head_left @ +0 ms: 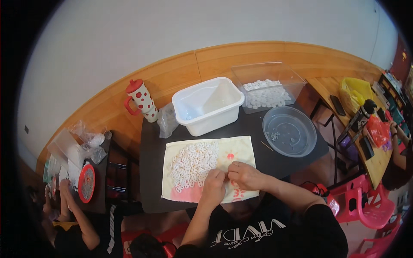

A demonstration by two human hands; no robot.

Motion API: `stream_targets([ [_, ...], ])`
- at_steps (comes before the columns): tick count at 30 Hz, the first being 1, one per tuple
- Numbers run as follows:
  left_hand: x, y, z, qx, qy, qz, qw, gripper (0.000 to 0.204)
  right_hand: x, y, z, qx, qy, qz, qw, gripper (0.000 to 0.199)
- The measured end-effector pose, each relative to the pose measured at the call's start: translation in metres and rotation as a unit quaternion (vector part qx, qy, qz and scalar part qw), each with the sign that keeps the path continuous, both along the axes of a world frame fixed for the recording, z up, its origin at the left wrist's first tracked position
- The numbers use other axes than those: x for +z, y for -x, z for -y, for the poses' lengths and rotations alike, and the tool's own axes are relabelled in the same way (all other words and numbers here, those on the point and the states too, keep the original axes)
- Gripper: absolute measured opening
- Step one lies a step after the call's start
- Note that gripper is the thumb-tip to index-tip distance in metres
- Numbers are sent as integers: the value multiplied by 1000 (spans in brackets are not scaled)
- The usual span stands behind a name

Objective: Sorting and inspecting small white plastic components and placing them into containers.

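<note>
A pale yellow cloth with pink print lies on the dark table before me, and a heap of small white ring-shaped pieces is spread over its left half. My left hand is closed in a pinch above the cloth's middle, just right of the heap. Close beside it, nearly touching, my right hand also has its fingers pinched together. Whatever sits between the fingertips is too small to make out. Right of the cloth stands a round clear plastic tub with a few small transparent bits on its bottom.
A white plastic basin stands behind the cloth. Beyond it, a clear box holds white round pieces. A dotted tumbler and a plastic bag are at the back left. A thin stick lies near the tub. Other people work at both sides.
</note>
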State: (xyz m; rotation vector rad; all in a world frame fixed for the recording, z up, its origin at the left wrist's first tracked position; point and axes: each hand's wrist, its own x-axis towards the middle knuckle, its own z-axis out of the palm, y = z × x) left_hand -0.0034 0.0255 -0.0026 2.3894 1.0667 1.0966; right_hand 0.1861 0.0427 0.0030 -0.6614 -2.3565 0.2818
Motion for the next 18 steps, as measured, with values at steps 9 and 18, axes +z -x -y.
stream_targets([
  [9,8,-11,3,-31,-100,-39,994,43,115,-56,-70,-254,-180,-183,933,12],
  [18,21,-6,2,-25,-144,-55,988,37,110,-62,-111,-335,-52,40,940,15],
])
